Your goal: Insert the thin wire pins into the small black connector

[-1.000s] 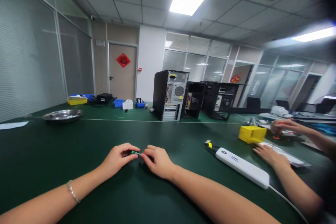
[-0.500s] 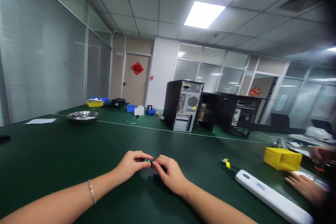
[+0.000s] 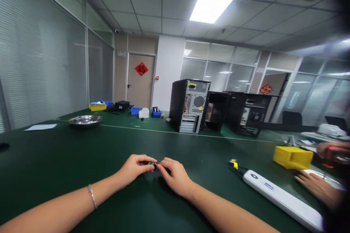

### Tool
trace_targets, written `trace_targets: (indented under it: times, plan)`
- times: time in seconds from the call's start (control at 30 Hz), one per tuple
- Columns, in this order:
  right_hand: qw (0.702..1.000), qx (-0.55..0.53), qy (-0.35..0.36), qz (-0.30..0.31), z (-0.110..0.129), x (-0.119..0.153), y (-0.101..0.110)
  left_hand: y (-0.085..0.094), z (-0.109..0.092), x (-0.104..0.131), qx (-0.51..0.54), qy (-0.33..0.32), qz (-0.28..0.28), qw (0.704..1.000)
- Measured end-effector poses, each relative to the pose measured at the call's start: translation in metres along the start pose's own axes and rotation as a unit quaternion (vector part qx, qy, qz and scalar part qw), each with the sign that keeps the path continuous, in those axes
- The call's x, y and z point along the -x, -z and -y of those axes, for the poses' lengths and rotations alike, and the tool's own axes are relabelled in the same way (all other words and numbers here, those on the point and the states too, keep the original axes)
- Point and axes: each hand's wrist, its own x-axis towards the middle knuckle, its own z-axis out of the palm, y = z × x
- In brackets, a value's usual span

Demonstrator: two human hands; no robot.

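Between thumb and fingers, my left hand [image 3: 138, 164] pinches a small green circuit board [image 3: 151, 164], partly covered by the fingertips. My right hand [image 3: 174, 174] is closed at the board's right end, its thumb and forefinger pressed together on a small dark piece [image 3: 155, 167]. Whether that dark piece is part of the board I cannot tell. Both hands are held close together over the green table [image 3: 109, 204].
A white power strip [image 3: 284, 198] and a yellow bin [image 3: 292, 157] lie to the right, beside a co-worker's hands [image 3: 314, 185]. Computer cases [image 3: 188, 107] stand at the back. A metal bowl [image 3: 86, 121] and a paper sheet [image 3: 41, 127] are far left.
The view has tilted slightly, so everything sits a little higher. My hands keep nearly the same pose around the board. The co-worker's far hand, at the right edge, has shifted.
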Motion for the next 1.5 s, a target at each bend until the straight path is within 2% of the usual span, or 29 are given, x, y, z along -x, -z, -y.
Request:
trace_targets:
  times: [0.87,1.5]
  plan:
    - [0.999,0.053,-0.002,0.0,0.003,-0.001,0.0,-0.001,-0.011,0.003,-0.036,0.039,-0.016,0.998]
    - [0.999,0.045,-0.003,0.003,0.004,-0.003,0.0,-0.001,-0.014,0.004,-0.03,0.053,-0.016,0.998]
